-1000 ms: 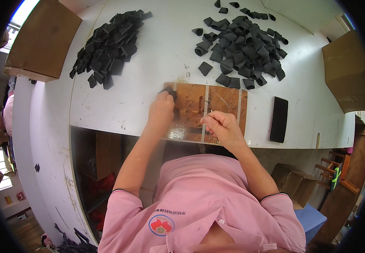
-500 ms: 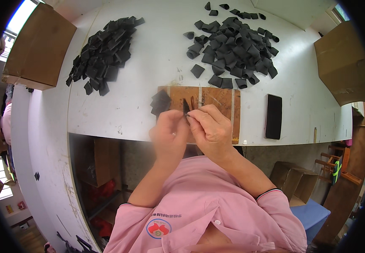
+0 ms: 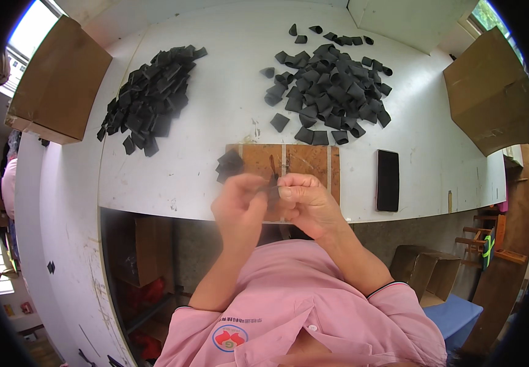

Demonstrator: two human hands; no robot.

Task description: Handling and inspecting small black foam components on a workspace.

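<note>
Between my two hands, low over a brown board (image 3: pixel 313 160), is a small piece of black material (image 3: pixel 271 194). My right hand (image 3: pixel 310 205) pinches it between thumb and fingertips. My left hand (image 3: pixel 238 205), slightly blurred, has its closed fingers on the piece's left side. My fingers cover much of it. A few flat black pieces (image 3: pixel 230 165) overlap at the board's left edge. Farther off, a heap of black pieces curled into open tubes (image 3: pixel 338 88) lies to the right, and a heap of flat black pieces (image 3: pixel 151 92) to the left.
A dark phone (image 3: pixel 388 181) lies right of the board on the white table (image 3: pixel 215 92). Cardboard boxes stand at the far left (image 3: pixel 62 79) and far right (image 3: pixel 491 92). Below the table's right side is an open carton (image 3: pixel 423 272). Another person's pink sleeve (image 3: pixel 8 186) shows at the left rim.
My hands have turned about the black piece, with the right fingers now more spread around it. The whole view has tilted, so the table's contents sit slightly lower.
</note>
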